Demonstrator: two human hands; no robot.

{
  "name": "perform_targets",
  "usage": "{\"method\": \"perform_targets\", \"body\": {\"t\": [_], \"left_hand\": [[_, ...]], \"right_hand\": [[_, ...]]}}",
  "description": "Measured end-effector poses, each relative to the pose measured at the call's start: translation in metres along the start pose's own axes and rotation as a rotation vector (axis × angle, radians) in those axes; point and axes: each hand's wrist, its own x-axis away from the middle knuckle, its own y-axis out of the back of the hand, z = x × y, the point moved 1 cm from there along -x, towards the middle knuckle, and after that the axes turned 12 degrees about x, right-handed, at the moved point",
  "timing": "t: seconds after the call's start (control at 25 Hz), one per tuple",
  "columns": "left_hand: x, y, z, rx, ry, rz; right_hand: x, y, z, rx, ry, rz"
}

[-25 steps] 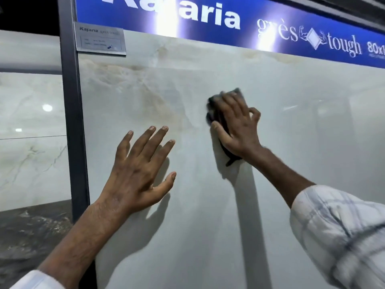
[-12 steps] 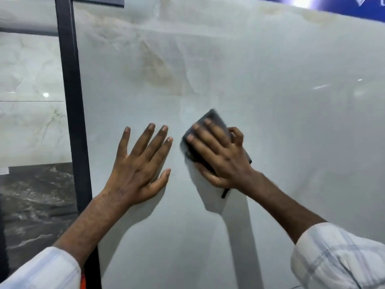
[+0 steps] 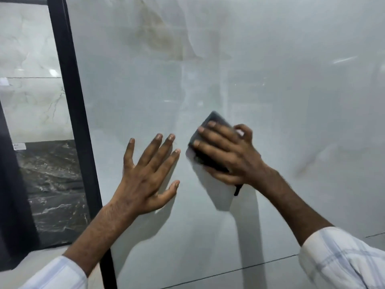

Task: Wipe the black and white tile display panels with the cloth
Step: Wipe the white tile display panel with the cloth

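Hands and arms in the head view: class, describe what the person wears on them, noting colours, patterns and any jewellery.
The left hand and right hand are bare: no gloves, rings or watch show. Forearms are uncovered. The right sleeve is whitish with a faint blue-grey check, ending well above the wrist. The left sleeve is the same pale white, its pattern barely visible.
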Motion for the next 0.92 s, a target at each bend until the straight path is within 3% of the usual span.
{"method": "perform_targets", "body": {"t": [0.08,0.12,0.16,0.28,0.32,0.36,0.44,0.48,0.52,0.6,0.64,0.68,0.72,0.84,0.88,0.92], "left_hand": [[0.013,-0.008,-0.006,0.001,0.025,0.037],[0.016,-0.011,-0.008,-0.003,0.038,0.043],[0.018,-0.013,-0.008,-0.008,0.046,0.044],[0.024,-0.017,-0.008,-0.04,0.029,0.035],[0.025,-0.02,-0.008,-0.045,0.03,0.034],[0.027,-0.023,-0.009,-0.038,0.043,0.033],[0.024,-0.023,-0.008,-0.052,0.056,0.014],[0.023,-0.023,-0.009,-0.042,0.064,0.008],[0.024,-0.022,-0.012,-0.023,0.071,-0.005],[0.037,-0.021,-0.026,0.041,0.1,-0.035],[0.047,-0.022,-0.035,0.069,0.109,-0.045],[0.057,-0.027,-0.044,0.081,0.11,-0.034],[0.067,-0.032,-0.052,0.078,0.106,-0.001],[0.087,-0.051,-0.061,0.012,0.065,0.091],[0.089,-0.056,-0.06,-0.001,0.057,0.083],[0.09,-0.058,-0.059,-0.004,0.052,0.067]], "right_hand": [[0.001,-0.001,0.001,0.013,-0.523,0.014],[0.005,-0.003,0.014,0.02,-0.696,0.022],[0.012,-0.007,0.035,0.043,-0.676,0.013],[0.032,-0.001,0.048,-0.025,-0.032,-0.028],[0.032,0.001,0.032,-0.024,-0.013,-0.014],[0.033,0.0,0.02,-0.008,-0.173,0.001],[0.029,-0.002,0.019,0.013,-0.69,0.001],[0.034,-0.005,0.038,0.015,-0.821,0.018],[0.042,-0.008,0.066,0.019,-0.791,0.039],[0.069,-0.003,0.107,-0.033,-0.402,0.068],[0.081,0.0,0.102,-0.027,-0.227,0.061],[0.087,0.001,0.087,-0.009,-0.179,0.067],[0.09,-0.001,0.074,0.009,-0.28,0.085],[0.091,-0.004,0.083,-0.019,-0.956,0.088],[0.096,-0.006,0.109,-0.046,-0.975,0.114],[0.104,-0.006,0.138,-0.069,-0.801,0.142]]}}
